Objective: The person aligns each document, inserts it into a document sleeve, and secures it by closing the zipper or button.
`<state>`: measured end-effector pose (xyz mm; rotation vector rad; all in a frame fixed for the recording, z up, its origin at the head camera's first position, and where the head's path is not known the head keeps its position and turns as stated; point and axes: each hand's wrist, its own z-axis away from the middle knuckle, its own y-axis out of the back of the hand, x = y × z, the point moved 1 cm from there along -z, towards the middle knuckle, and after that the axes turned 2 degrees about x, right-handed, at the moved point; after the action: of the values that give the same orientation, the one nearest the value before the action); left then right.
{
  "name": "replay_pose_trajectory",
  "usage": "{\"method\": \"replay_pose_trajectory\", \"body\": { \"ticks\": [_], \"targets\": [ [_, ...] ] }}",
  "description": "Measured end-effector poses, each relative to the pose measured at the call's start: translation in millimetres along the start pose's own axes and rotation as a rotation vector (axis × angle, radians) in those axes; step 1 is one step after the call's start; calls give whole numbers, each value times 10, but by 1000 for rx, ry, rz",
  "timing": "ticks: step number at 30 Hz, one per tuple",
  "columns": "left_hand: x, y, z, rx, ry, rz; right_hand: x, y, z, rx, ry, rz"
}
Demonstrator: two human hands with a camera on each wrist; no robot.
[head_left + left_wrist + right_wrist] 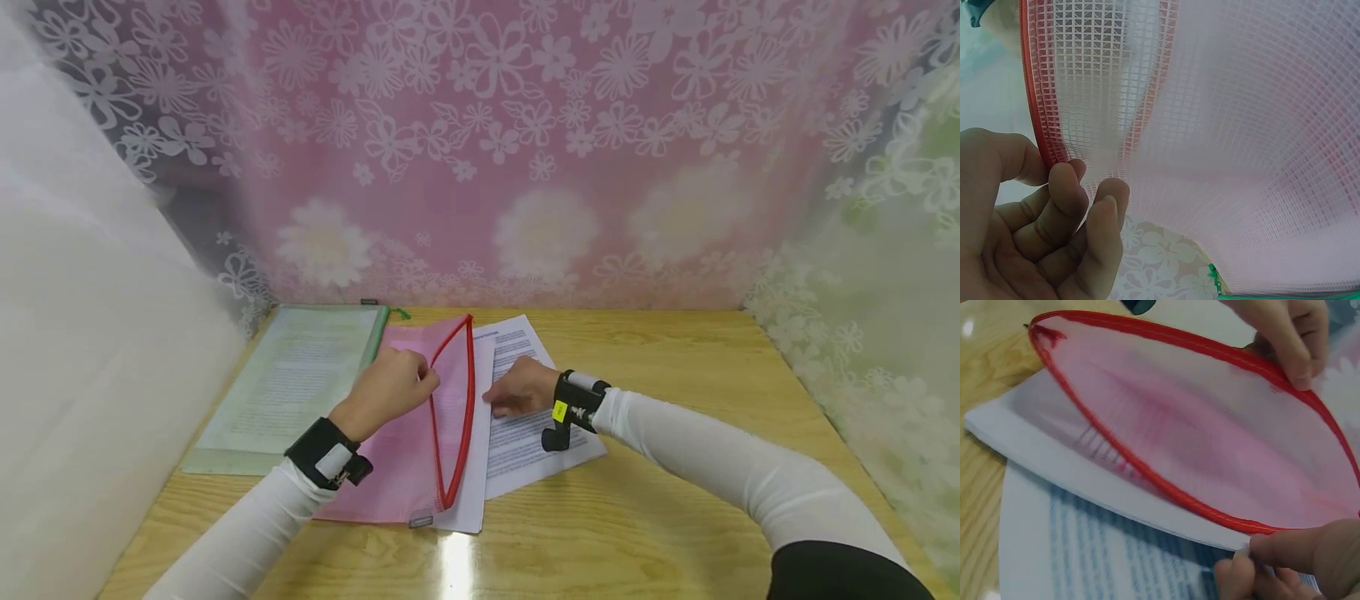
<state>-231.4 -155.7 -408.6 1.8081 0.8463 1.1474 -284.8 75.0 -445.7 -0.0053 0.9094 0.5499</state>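
Note:
A pink mesh zip pouch (386, 479) lies at the middle left, its red-zippered mouth (1129, 464) gaping toward the right. My left hand (386, 392) pinches the upper edge of that mouth between thumb and fingers and holds it raised, as the left wrist view shows up close. A stack of white paper (1072, 478) sticks out from beneath the pouch on the right. At its edge, close to the lower zipper edge, my right hand (522, 387) pinches the paper with thumb and fingers. Most of the stack is hidden by the pouch.
Printed sheets (525, 454) lie askew on the wooden table (660, 358), partly beneath the white stack and my right hand. A green zip pouch (288, 375) with a printed page inside lies to the left, next to the pink one. Flowered curtains (525, 167) enclose the table.

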Motion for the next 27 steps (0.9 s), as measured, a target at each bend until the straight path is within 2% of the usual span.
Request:
{"method": "replay_pose_trajectory", "body": {
  "ticks": [4, 7, 10, 12, 17, 22, 27],
  "targets": [
    [-8, -8, 4, -9, -4, 8, 64, -41, 11, 56, 104, 63],
    [-14, -2, 3, -6, -7, 19, 125, -52, 6, 92, 195, 198],
    [-21, 9, 1, 2, -7, 31, 167, -62, -9, 84, 273, 307],
    [-27, 16, 0, 4, -7, 32, 174, -73, -13, 51, 308, 339],
    [-20, 16, -5, 5, -24, 18, 166, -97, 3, -6, 313, 354],
    [-9, 10, -10, -9, -23, 12, 173, -141, 42, -8, 298, 419],
    [4, 1, -12, -9, -20, 14, 209, -180, 101, 5, 337, 466]
  ]
}}
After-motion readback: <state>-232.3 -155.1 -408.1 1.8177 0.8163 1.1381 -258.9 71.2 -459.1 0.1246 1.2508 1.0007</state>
